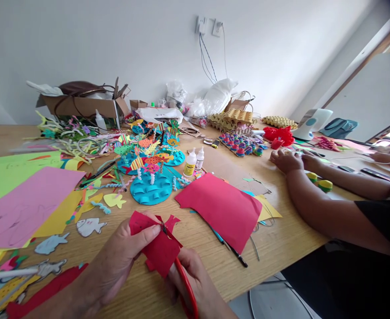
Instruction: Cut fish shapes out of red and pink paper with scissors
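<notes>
Left hand (127, 248) is pinching a red paper piece (163, 257) over the surface (216, 272), right hand (195, 275) is gripping scissors (185, 285); bare wood is stretching rightward to the near edge, paper fish (90, 227) are crowding leftward, a white wall (131, 44) is standing behind.

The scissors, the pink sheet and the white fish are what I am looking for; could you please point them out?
Scissors (185, 281): head view, on the red handle.
Pink sheet (37, 204): head view, on the middle of its surface.
White fish (89, 227): head view, on its body.
</notes>
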A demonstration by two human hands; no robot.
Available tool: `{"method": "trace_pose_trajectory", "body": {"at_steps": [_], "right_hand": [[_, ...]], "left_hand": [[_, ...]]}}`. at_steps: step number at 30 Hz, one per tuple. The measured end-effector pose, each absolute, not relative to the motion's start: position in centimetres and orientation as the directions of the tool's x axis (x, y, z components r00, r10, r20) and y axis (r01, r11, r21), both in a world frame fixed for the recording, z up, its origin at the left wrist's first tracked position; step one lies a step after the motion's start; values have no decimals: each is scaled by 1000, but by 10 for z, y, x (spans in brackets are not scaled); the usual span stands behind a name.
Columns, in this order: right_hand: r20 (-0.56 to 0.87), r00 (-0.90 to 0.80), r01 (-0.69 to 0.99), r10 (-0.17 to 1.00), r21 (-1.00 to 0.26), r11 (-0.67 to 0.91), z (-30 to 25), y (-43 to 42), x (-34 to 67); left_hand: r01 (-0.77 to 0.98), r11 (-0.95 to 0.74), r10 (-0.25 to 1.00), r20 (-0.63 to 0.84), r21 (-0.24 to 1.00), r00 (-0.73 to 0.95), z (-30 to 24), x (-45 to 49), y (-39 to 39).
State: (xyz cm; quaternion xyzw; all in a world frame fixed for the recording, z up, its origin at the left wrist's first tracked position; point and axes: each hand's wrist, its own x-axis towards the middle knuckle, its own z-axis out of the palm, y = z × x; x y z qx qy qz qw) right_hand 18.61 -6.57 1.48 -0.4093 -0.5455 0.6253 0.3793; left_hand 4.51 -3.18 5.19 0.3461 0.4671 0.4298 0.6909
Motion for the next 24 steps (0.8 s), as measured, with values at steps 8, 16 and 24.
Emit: {"method": "trace_pose_trajectory", "body": {"at_steps": [8,16,24], "right_hand": [[-63,-376,-56,925,-994,-91,16,-66,185],[-91,-362,-41,928,-993,-114,12,-67,185],[-113,-388,-75,915,-985,-153,11,-67,189]], "left_hand": [[-267,391,916,-343,881,209,51,44,-33],[-265,399,912,-351,878,211,54,45,-33],[-185,391,908,-346,901,235,58,42,-30]]}}
